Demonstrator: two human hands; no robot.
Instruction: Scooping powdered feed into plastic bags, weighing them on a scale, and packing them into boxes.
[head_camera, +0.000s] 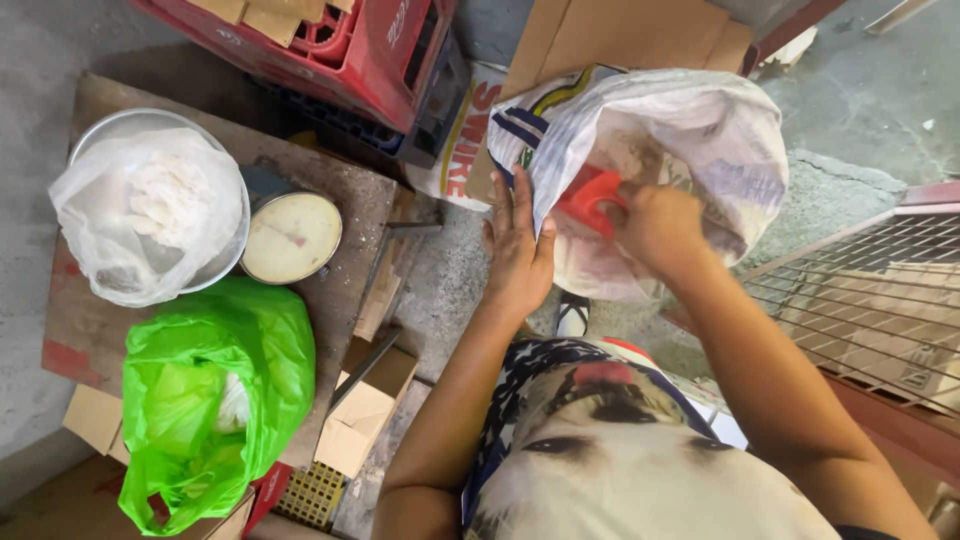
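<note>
A large white woven sack (690, 140) stands open in front of me on the concrete floor. My left hand (517, 250) lies flat on the sack's near rim, its fingers spread, and holds the mouth open. Reaching down inside the sack, my right hand (655, 228) grips the handle of a red plastic scoop (585, 198). The scoop's bowl is hidden by the sack's folded edge. What the sack contains cannot be made out.
On a worn wooden board (330, 180) at the left stand a metal bowl with a clear bag of white stuff (150, 215), a round dial scale (292, 236) and a green plastic bag (205, 395). Red crates (350, 50) and cardboard are behind. A wire mesh rack (870, 300) is at the right.
</note>
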